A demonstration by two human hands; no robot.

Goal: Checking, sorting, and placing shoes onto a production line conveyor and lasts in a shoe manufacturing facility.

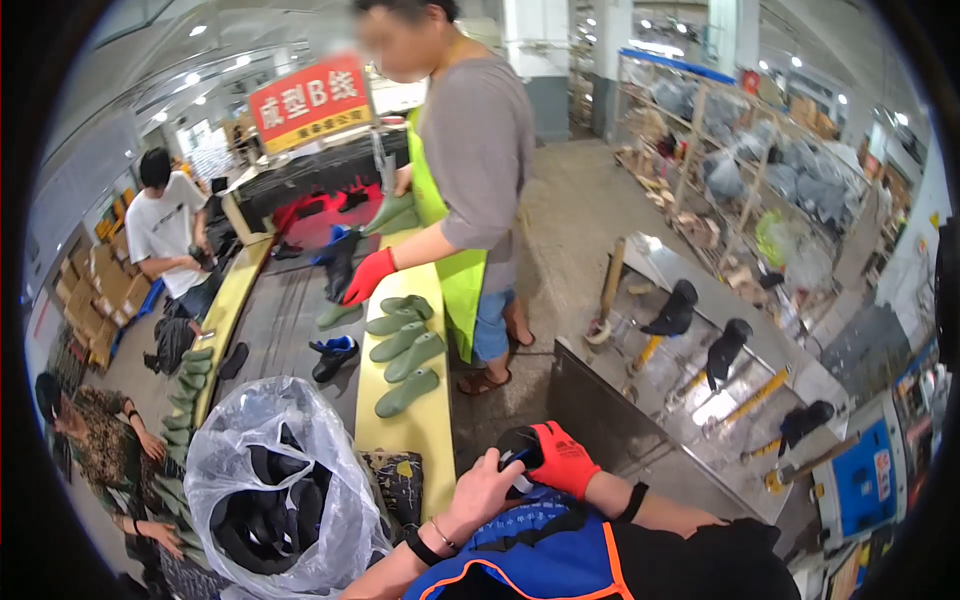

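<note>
Close to my body, both hands meet on a black shoe upper with a blue and pale edge. My left hand, bare, has its fingers closed on the near side of it. The red-gloved right hand grips the upper from the other side. Much of the upper is hidden behind my fingers. To the left of my hands stands a clear plastic bag filled with black shoe uppers. Green shoe lasts lie in a row on the yellow ledge beyond my left hand.
A co-worker with a red glove stands ahead at the dark conveyor, which carries a black-and-blue shoe. Two people sit along its left side. On the right, a metal table bears yellow posts with black shoe pieces, near a blue-and-white machine.
</note>
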